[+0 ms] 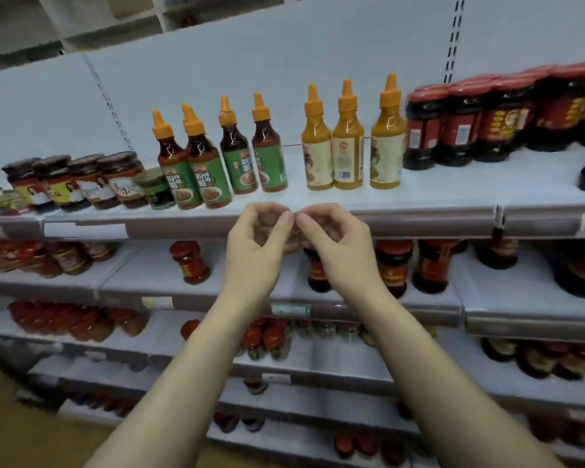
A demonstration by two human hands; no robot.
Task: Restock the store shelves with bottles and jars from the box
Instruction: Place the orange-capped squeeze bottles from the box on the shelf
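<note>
My left hand (260,238) and my right hand (335,238) hover side by side before the front edge of the top shelf (419,194). Both are empty, fingers loosely curled, with their fingertips nearly meeting. Just behind them on that shelf stand several red sauce bottles with green labels and orange nozzle caps (206,170). Three yellow sauce bottles (348,153) stand to their right. The box is not in view.
Dark jars with red lids (459,126) crowd the top shelf's right end, and several labelled jars (61,184) sit at its left. Lower shelves (169,275) hold more red-lidded jars and dark bottles (395,268). Bare shelf surface lies in front of the yellow bottles.
</note>
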